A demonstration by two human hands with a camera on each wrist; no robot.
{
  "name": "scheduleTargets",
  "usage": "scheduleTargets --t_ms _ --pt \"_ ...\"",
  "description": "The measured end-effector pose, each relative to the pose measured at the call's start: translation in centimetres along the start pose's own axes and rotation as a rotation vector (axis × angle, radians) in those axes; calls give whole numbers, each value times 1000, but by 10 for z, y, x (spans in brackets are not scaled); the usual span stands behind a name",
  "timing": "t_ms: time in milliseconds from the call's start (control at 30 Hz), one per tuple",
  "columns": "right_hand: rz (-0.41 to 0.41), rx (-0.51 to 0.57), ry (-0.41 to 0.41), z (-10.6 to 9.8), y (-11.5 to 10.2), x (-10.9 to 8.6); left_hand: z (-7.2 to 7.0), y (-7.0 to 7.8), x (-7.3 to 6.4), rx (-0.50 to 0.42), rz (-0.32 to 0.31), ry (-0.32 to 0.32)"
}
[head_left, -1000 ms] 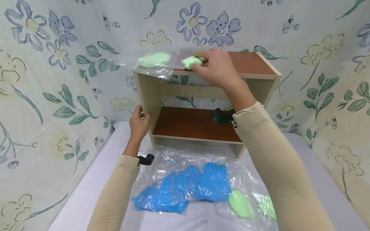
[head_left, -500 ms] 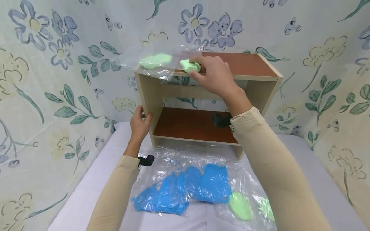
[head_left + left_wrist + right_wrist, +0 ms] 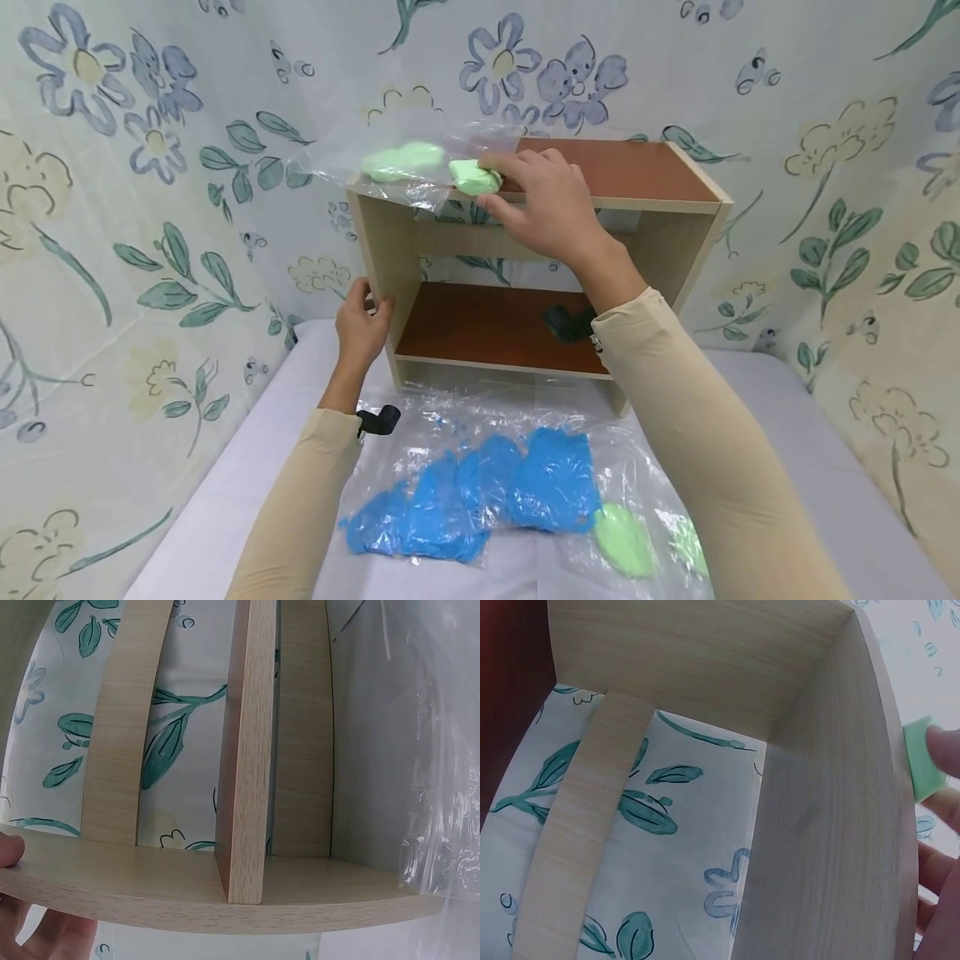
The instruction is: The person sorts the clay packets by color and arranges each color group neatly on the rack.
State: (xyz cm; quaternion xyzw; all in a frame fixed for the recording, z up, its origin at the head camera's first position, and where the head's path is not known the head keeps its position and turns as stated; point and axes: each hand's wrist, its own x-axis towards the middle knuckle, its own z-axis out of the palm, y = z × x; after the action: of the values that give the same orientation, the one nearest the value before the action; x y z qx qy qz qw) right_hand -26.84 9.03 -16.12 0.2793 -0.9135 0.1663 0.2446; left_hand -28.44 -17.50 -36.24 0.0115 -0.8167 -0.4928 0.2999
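Observation:
A small wooden shelf unit [image 3: 408,258] with reddish-brown boards stands on the white-covered surface. My left hand [image 3: 362,321] grips its left side panel; in the left wrist view the thumb [image 3: 10,850] lies on the panel's inner face and the fingers are outside. My right hand [image 3: 543,200] pinches a light green lump [image 3: 474,177], soft-looking like clay, against the front part of the top board. In the right wrist view the green lump [image 3: 924,759] shows between thumb and fingers beside the board. Clear plastic with another green lump [image 3: 405,161] lies left of it on the top.
Flattened blue pieces [image 3: 555,479] in clear plastic lie in front of the shelf unit. Another green lump [image 3: 625,540] in plastic is to their right, with one more partly behind the right sleeve. Floral cloth [image 3: 172,250] hangs behind and at both sides.
My right hand has slid left along the top board's front with the green lump, closer to the plastic-wrapped one. The left hand stays on the side panel.

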Motion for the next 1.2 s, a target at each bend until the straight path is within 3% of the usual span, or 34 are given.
scheduleTargets --t_ms 367,467,567,667,767,933,1200 --pt "-2 46 -43 -9 4 -11 -1 5 4 8 -3 -36" --pt "-38 100 13 -13 7 -26 -2 7 7 8 17 -58" --pt "-112 121 135 -14 7 -47 -3 8 7 0 12 -60" --pt "-164 139 211 -14 7 -78 -4 10 6 0 13 -47" --pt "-163 168 153 -13 10 -122 -6 11 6 26 31 -24" --pt "-33 151 -31 -10 34 -198 -10 13 7 44 57 -23" --pt "190 95 -155 9 103 -286 -17 13 10 85 57 -102"
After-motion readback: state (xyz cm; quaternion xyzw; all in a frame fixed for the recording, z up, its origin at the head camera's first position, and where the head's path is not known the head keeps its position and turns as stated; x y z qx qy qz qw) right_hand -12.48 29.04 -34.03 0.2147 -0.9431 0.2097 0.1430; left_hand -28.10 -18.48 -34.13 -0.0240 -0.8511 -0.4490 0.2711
